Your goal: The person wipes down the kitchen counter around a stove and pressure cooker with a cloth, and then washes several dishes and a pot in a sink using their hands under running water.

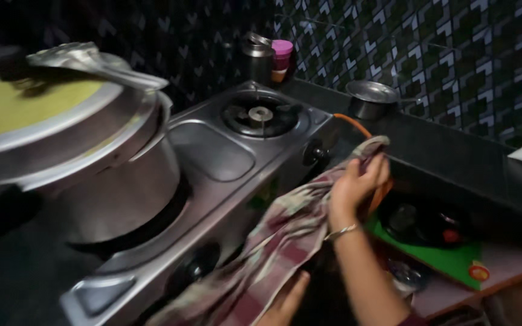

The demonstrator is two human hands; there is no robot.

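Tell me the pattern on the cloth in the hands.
Checked cloth, maroon and pale beige squares, clearest in the head view.

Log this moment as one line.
right hand: grips checked cloth | left hand: under cloth's lower part | cloth: draped over stove front edge | pot: on near burner

Dark counter [442,145], steel gas stove [225,157], small steel bowl [371,98], steel canister [257,56]

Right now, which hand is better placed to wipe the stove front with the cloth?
Probably right: the right hand grips the checked cloth beside the stove front, while the left hand is low under the cloth.
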